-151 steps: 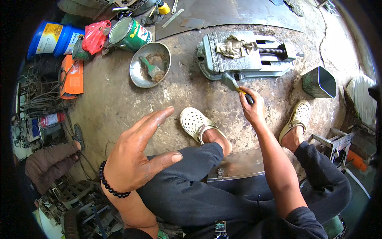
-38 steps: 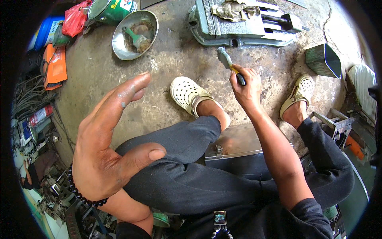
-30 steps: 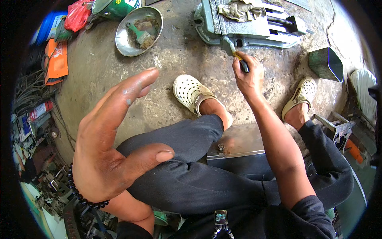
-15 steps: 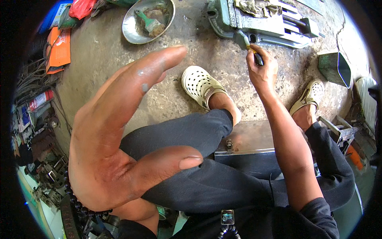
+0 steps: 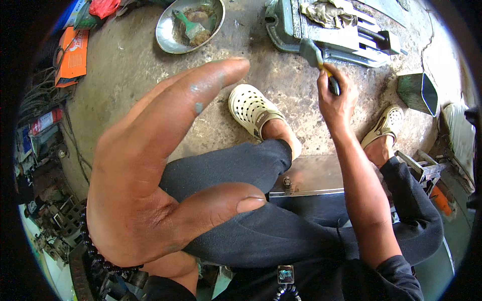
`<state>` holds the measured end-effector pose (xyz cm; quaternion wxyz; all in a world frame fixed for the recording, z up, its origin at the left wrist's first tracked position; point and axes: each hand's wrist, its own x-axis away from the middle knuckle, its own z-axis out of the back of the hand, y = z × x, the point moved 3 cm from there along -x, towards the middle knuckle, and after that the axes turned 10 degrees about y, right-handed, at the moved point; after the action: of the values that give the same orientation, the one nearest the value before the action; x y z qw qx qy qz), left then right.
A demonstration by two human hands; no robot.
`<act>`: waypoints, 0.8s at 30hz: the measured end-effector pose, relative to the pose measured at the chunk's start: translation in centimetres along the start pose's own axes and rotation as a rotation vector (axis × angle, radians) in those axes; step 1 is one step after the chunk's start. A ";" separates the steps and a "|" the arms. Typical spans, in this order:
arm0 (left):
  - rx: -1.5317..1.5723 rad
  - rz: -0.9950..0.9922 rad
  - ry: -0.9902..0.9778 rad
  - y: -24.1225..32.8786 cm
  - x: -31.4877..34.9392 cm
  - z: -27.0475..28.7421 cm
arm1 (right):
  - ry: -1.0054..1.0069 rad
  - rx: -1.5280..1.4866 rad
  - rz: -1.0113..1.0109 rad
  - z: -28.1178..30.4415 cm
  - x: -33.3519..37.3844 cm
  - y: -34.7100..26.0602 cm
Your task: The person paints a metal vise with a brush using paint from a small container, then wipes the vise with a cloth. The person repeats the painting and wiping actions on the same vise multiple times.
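Observation:
My right hand (image 5: 340,95) grips a putty knife (image 5: 321,61) by its yellow and black handle, its flat grey blade pointing away from me. That blade overlaps the near edge of a grey-green machine vise (image 5: 288,30) on the floor; whether it touches is unclear. A crumpled pale cloth (image 5: 329,14) lies on top of the vise. Large and close in the view, my left hand (image 5: 150,165) is empty, its thumb and fingers spread apart in a curve. Grey smears mark its index finger, and a black bead bracelet circles the wrist.
A metal bowl (image 5: 163,36) at the far side holds a green-handled brush (image 5: 191,26). An orange box (image 5: 73,57) and cables (image 5: 37,93) crowd the left. To the right stands a green square container (image 5: 416,91). A metal case (image 5: 316,173) lies by my legs.
My left hand has shifted slightly to the right. The right hand and putty knife have moved a little right and nearer me. The whole view has shifted slightly.

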<state>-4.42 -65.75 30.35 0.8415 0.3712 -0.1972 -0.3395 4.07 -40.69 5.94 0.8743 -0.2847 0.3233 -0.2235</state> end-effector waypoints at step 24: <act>-0.075 0.129 -0.072 1.7 -1.1 -0.5 | -0.102 -0.068 -0.084 0.6 -0.2 3.7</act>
<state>-4.15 -63.88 31.23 0.8673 0.3134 -0.2379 -0.3050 5.12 -37.67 4.03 0.8695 -0.3385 0.2732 -0.2340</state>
